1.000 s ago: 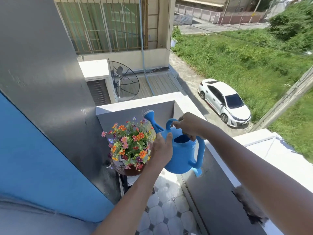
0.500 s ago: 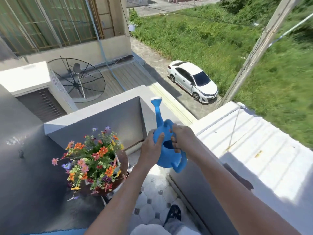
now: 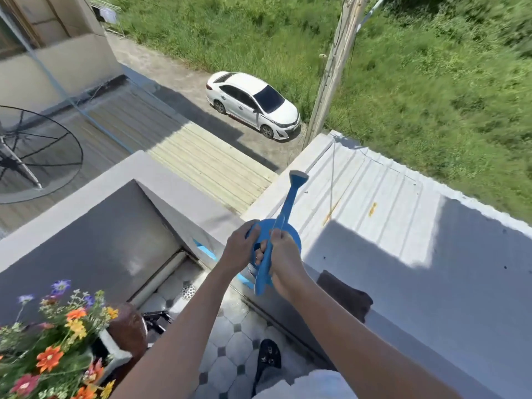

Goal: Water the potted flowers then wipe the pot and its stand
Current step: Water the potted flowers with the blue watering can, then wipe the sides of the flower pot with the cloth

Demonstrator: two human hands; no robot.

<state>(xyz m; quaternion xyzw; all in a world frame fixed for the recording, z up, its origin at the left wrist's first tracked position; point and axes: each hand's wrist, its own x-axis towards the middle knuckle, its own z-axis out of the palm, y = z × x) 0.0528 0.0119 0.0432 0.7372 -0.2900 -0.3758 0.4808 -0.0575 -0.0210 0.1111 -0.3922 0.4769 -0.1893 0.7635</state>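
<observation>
Both hands grip the blue can point(image 3: 275, 243) over the ledge point(image 3: 201, 203), well away from the flowers point(image 3: 57, 341) at lower left: the right hand point(image 3: 283, 254) is wrapped around its handle, the left hand point(image 3: 240, 250) cupped against its body. The spout points outward, so watering looks finished or paused. No wiping has started, I judge; a dark cloth point(image 3: 345, 296) lies on the wall nearby. The brown pot point(image 3: 129, 326) peeks out behind the blooms; its stand is mostly hidden.

Left grip point(image 3: 240, 249) closed, right grip point(image 3: 283, 250) closed
</observation>
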